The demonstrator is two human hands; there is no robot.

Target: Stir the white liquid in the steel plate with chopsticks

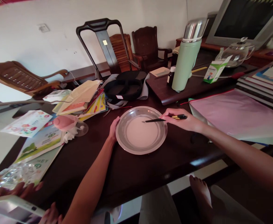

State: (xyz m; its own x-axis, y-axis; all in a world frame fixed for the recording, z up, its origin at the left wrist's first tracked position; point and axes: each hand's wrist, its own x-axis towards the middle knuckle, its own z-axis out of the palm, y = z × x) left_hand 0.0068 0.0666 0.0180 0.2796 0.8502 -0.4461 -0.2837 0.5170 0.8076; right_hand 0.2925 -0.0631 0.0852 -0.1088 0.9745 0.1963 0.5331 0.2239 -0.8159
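Observation:
A round metal basin [141,150] sits on the dark table, with a milky, whitish liquid [141,133] in it. My left hand [113,128] grips the basin's left rim, its thumb at the edge and the other fingers mostly hidden. In my right hand [179,118], above the right rim, is a pair of black chopsticks [154,120] with gold-banded ends. Their tips point left and reach the liquid or hang just over it; I cannot tell which.
Behind the basin lie a black bag [124,87] and stacked booklets [80,96]. A green thermos [186,62] stands on a raised board [161,93]. A pink-topped bottle [66,123] lies left; a pink folder [239,112] lies right. Another person's hands [17,191] hold a white device [15,205] lower left.

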